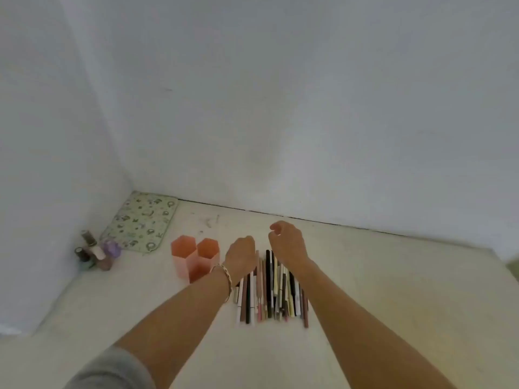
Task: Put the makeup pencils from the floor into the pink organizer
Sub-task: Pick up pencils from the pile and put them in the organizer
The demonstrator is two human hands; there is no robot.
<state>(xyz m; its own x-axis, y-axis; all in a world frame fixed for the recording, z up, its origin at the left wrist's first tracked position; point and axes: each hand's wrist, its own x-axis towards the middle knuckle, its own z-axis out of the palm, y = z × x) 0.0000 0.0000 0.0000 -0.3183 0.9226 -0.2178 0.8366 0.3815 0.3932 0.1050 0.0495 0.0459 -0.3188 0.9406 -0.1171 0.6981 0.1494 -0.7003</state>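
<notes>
Several makeup pencils [271, 290] lie side by side in a row on the pale floor, in black, brown, white and pink. The pink organizer [193, 258], made of hexagonal cups, stands upright just left of them, and no pencils show above its rims. My left hand [241, 255] hovers over the far left end of the row, fingers curled downward, a bracelet on the wrist; its fingertips are hidden. My right hand [288, 241] is raised above the far end of the pencils, fingers loosely curled with nothing in them.
A patterned green mat [140, 220] lies in the corner by the white walls. Several nail polish bottles [95, 252] stand left of the organizer against the left wall. Bare floor stretches to the right of the pencils.
</notes>
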